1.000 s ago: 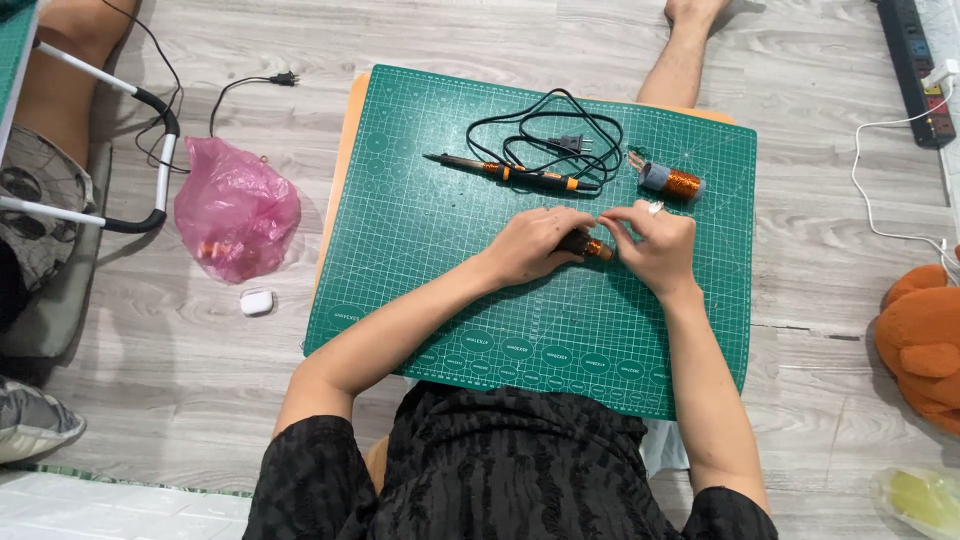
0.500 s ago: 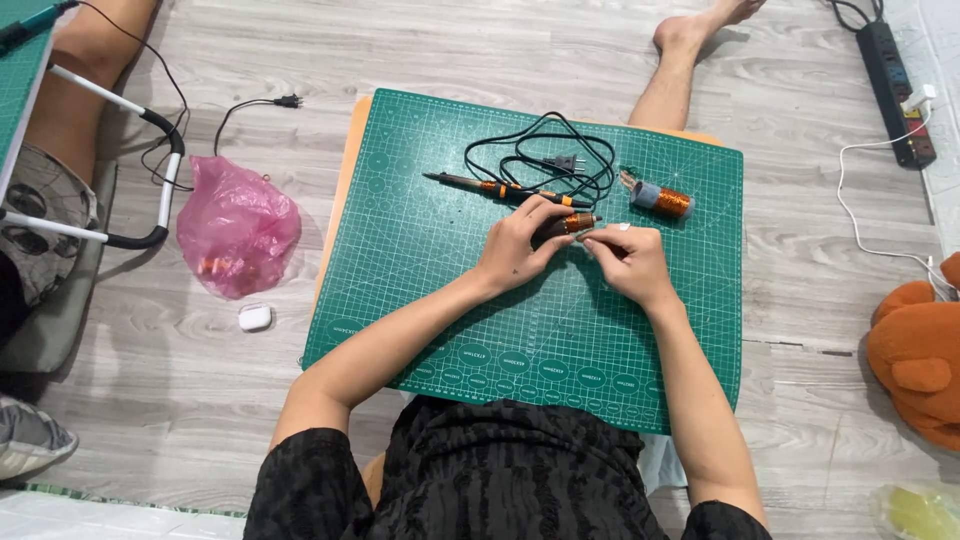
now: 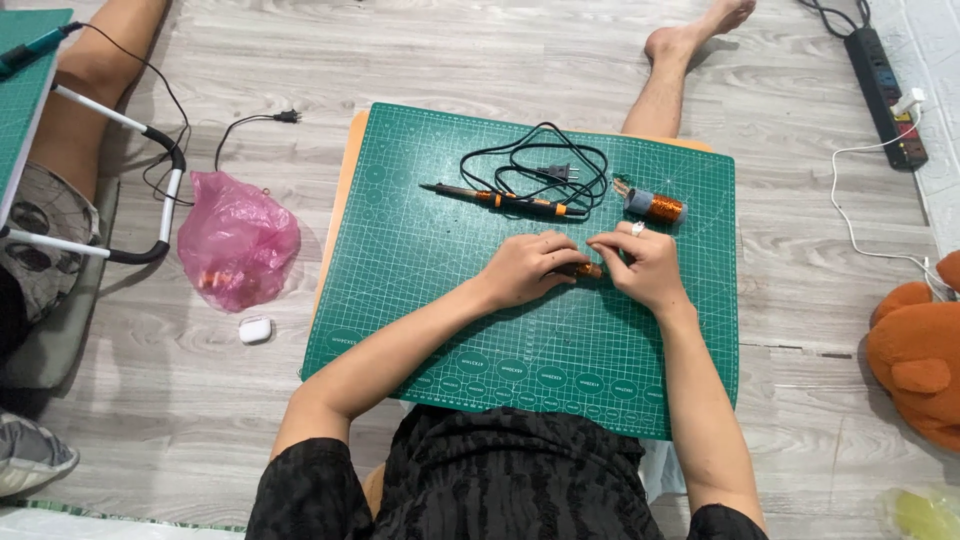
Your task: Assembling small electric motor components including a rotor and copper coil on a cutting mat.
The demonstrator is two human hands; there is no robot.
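Copper coil (image 3: 588, 270) sits pinched between left hand (image 3: 530, 270) and right hand (image 3: 640, 265).

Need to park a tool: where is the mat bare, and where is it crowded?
Bare: the green mat left of the left hand, below the soldering iron; also its near strip. Crowded: the far right, with the iron's cord, the copper wire spool and the right hand.

To my left on the wood floor (image 3: 500, 60) lies a pink plastic bag (image 3: 240, 240), with a small white earbud case (image 3: 255, 329) just below it. A black power strip (image 3: 885, 80) sits far right, and an orange plush toy (image 3: 915, 345) rests at the right edge.
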